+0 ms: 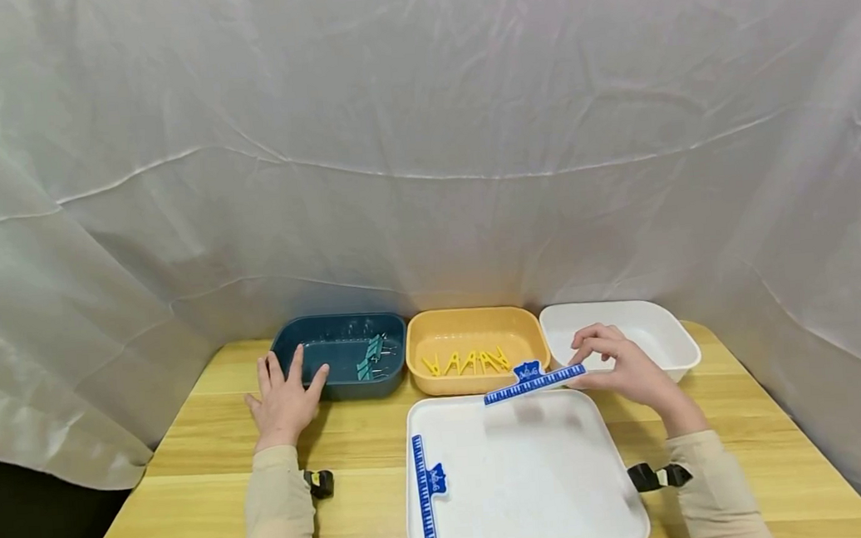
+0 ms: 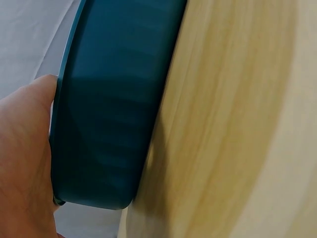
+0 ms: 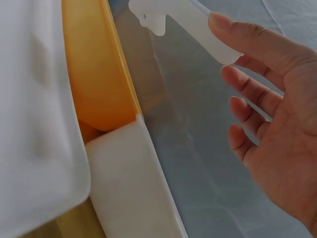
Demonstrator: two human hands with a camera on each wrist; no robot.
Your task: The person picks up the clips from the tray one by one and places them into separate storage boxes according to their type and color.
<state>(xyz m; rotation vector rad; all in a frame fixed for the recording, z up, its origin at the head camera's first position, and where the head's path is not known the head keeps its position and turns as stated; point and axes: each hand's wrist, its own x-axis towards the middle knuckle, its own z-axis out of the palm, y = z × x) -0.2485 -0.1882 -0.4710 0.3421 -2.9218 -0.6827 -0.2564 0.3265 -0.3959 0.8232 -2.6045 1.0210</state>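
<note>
My right hand (image 1: 627,369) pinches one end of a long blue music book clip (image 1: 534,384) with a piano-key pattern, holding it above the back edge of the white tray (image 1: 528,479). In the right wrist view the clip's white back (image 3: 198,29) shows between thumb and forefinger. A second such clip (image 1: 425,493) lies along the tray's left side. With fingers spread, my left hand (image 1: 284,402) rests at the front left rim of the dark blue bin (image 1: 345,389). Its thumb side touches that bin's wall (image 2: 109,119) in the left wrist view.
Several green clips (image 1: 371,358) lie in the dark blue bin. Beside it, the yellow bin (image 1: 472,320) holds several small yellow clothespins (image 1: 470,361). At right stands a white bin (image 1: 663,328), partly behind my right hand. A pale curtain (image 1: 424,178) hangs behind the wooden table (image 1: 355,474).
</note>
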